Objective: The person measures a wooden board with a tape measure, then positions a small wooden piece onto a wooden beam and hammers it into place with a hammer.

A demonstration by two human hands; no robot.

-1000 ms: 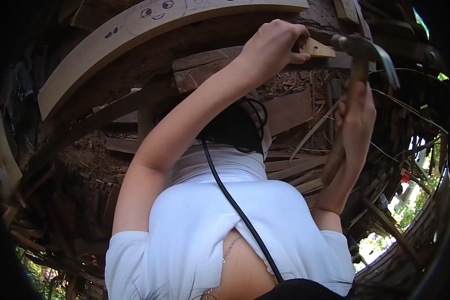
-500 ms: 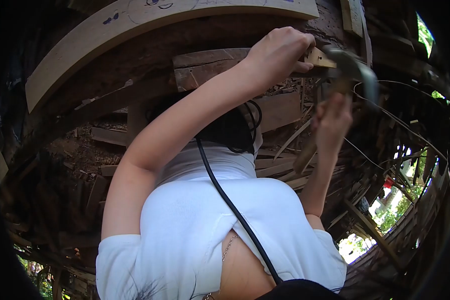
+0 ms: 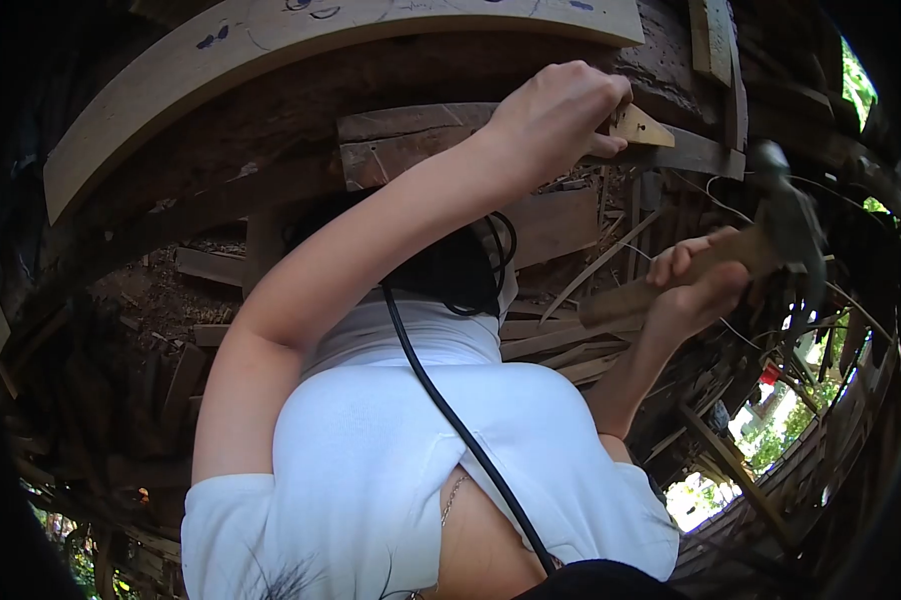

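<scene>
Head view, nearest first: beyond the white shirt [image 3: 391, 430], the right hand [image 3: 699, 297] wraps round the wooden handle of a claw hammer [image 3: 761, 248], whose blurred head is well apart from the work. It should swing head-heavy and stiff, so I'd grip it toward the handle's free end. Farther out, the left hand [image 3: 561, 105] pinches a small tapered wood piece [image 3: 649, 128] between thumb and fingers, beside a dark plank [image 3: 708, 153]; I can't tell whether the two touch. The piece looks light, rigid and liable to split at its thin tip, so the thick end suits holding. Beyond sits a curved board [image 3: 371, 28].
</scene>
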